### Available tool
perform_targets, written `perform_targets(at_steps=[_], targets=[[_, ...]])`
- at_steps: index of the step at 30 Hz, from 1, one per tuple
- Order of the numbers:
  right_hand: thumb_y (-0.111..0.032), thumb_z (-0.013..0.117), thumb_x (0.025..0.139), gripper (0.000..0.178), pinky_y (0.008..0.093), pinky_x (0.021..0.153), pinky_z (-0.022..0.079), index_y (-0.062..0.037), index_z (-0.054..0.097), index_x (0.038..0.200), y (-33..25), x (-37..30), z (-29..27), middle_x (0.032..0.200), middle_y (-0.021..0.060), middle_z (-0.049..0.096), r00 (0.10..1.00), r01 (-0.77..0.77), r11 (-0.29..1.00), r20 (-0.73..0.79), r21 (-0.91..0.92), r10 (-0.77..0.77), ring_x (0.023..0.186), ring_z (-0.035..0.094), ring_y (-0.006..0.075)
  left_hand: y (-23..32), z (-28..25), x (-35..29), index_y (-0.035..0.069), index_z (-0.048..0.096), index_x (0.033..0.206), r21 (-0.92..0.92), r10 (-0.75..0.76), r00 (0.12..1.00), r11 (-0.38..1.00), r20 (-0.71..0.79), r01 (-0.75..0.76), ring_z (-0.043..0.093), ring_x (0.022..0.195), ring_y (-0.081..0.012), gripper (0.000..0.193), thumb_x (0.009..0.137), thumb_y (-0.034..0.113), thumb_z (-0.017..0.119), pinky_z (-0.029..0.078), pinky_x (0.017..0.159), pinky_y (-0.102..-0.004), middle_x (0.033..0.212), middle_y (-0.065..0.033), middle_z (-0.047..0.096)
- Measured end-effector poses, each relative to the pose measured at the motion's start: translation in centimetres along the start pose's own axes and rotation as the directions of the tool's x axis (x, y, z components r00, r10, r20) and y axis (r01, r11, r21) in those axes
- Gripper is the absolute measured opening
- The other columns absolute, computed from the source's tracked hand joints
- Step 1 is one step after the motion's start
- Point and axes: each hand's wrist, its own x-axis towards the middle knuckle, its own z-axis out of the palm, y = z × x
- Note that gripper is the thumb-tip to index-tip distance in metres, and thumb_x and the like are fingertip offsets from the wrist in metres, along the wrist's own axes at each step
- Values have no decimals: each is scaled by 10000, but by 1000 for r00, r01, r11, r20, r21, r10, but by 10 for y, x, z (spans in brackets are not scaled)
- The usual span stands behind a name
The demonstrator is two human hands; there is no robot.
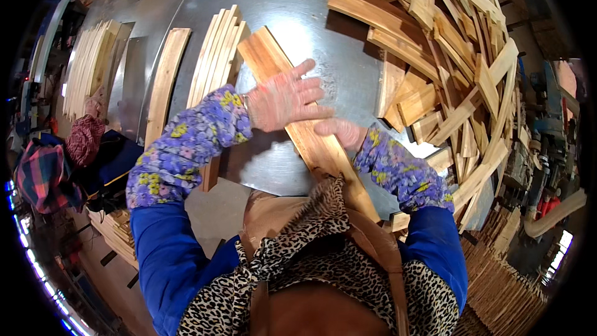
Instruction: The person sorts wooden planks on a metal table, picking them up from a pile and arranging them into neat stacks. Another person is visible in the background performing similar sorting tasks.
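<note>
A flat wooden board point(317, 144) lies slantwise before me, its near end reaching my apron. My left hand point(286, 101) rests across the board's upper part, palm down, with fingers stretched out and spread. At the board's right edge is my right hand point(342, 132), its thumb on top and its other fingers mostly hidden; it appears to grip that edge. Both forearms wear purple flowered sleeve covers. Just left of my left hand stands a row of narrow planks point(214, 56) on the metal table point(249, 171).
A large, tangled heap of wooden pieces point(460, 68) covers the table's right side. Farther left lie a single plank point(166, 81) and another stack of planks point(90, 65), with a co-worker's hand point(94, 104) at it. Stacked wood point(491, 274) stands at lower right.
</note>
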Motion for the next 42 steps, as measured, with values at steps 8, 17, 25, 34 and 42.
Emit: perform_targets(at_steps=[8, 17, 25, 34, 42], targets=[[-835, 733, 861, 1254, 611, 1096, 489, -26, 296, 1713, -72, 12, -166, 1670, 265, 454, 581, 443, 883, -800, 155, -151, 1395, 556, 431, -50, -40, -187, 115, 542, 1557, 225, -913, 407, 396, -5, 891, 632, 1235, -390, 816, 852, 410, 828, 441, 1182, -562, 1240, -175, 669], [-655, 795, 917, 713, 534, 828, 561, -230, 602, 1455, -96, 79, -268, 1350, 69, 638, 164, 926, 377, -921, 19, -355, 1161, 587, 316, -62, 27, -297, 90, 478, 1600, 169, -943, -327, -312, 68, 935, 603, 1292, -401, 953, 836, 524, 845, 439, 1134, -532, 1357, -196, 647], [-460, 737, 1035, 538, 457, 742, 595, -173, 577, 1461, -40, 49, -155, 1221, 77, 712, 108, 878, 470, -923, -85, -369, 1001, 704, 265, -60, 54, -74, 20, 542, 1551, -331, -827, 452, 552, -335, 766, 532, 1395, -438, 884, 828, 405, 876, 444, 1193, -529, 1545, -266, 533], [-518, 742, 1015, 652, 425, 760, 656, -59, 608, 1457, 114, -152, -63, 1291, 91, 751, 312, 620, 784, -925, 26, -216, 1040, 772, 247, 71, 106, 119, -48, 514, 1572, -709, -84, 779, -484, 621, 513, 709, 1220, -284, 823, 944, 384, 826, 562, 1070, -406, 1353, -189, 724], [-586, 648, 1055, 716, 470, 997, 616, -33, 581, 1505, 11, -180, -89, 1354, 140, 726, 176, 705, 709, -974, 23, -143, 1177, 733, 336, 93, 62, 113, -78, 568, 1507, -599, -167, 685, -654, 709, 461, 759, 1051, -262, 679, 995, 327, 755, 621, 946, -385, 1238, -184, 755]])
